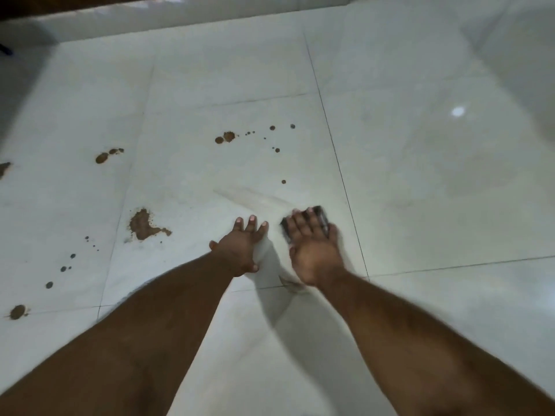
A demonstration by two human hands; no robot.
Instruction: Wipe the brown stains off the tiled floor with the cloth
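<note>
Brown stains mark the glossy white tiled floor (405, 181). The largest stain (144, 225) lies left of my hands, a pair of blotches (225, 137) sits further ahead, and another stain (106, 156) is to the far left. Small brown drops (277, 150) are scattered ahead of my hands. A dark cloth (321, 214) lies flat on the floor under my right hand (312, 250), which presses on it with spread fingers, so only its edges show. Just to its left, my left hand (240, 247) rests open on the bare tile.
A faint wiped streak (255, 196) crosses the tile just ahead of my hands. More brown spots (17, 312) trail along the lower left. A white skirting and wall (180, 13) run along the far edge. Dark grout lines (336, 157) divide the tiles.
</note>
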